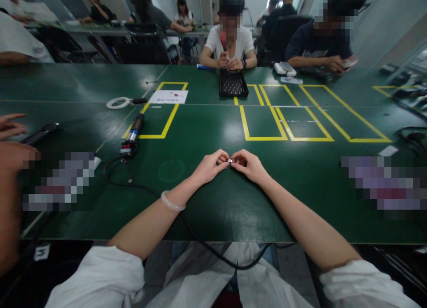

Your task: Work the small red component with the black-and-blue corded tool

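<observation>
My left hand (211, 166) and my right hand (249, 166) meet over the green table (207, 210), a little in front of me. Both pinch one tiny silvery part (230, 160) between their fingertips; it is too small to make out in detail. A pale bangle (171, 202) sits on my left wrist. An electric screwdriver (133, 134) lies to the left of my hands, and its black cable (140, 186) runs under my left forearm and off the table's near edge.
Yellow tape boxes (287, 121) mark the table. A black parts tray (233, 83) lies before a person in white across from me. A white tape ring (117, 103) and a paper sheet (168, 96) lie far left. Another person's hand (10, 126) is at the left edge.
</observation>
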The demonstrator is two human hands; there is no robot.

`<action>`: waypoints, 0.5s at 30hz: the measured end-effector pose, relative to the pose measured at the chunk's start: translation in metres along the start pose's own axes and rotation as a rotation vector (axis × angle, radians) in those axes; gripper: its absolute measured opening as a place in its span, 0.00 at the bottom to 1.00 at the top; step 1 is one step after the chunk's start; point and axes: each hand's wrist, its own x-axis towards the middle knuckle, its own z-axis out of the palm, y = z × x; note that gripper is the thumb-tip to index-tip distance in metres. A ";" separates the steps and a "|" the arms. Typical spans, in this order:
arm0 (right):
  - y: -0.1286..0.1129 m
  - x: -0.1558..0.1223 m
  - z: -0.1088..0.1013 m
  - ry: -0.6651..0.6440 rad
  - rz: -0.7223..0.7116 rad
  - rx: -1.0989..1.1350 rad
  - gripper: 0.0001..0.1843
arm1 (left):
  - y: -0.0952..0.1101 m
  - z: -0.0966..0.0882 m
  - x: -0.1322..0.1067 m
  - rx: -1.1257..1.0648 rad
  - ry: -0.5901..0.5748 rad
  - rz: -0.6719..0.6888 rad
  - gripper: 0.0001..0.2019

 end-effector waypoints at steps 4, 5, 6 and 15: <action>-0.002 0.001 0.000 0.001 0.010 -0.016 0.09 | 0.002 -0.001 0.000 -0.002 -0.004 -0.016 0.11; -0.003 0.001 0.000 -0.002 0.011 -0.018 0.09 | 0.002 -0.001 0.000 -0.001 -0.004 -0.015 0.11; -0.003 0.001 0.000 -0.005 0.013 -0.019 0.09 | 0.002 -0.001 0.000 0.001 -0.006 -0.013 0.11; 0.000 0.000 0.000 -0.031 0.054 0.019 0.11 | 0.000 -0.026 0.002 0.095 -0.020 -0.019 0.12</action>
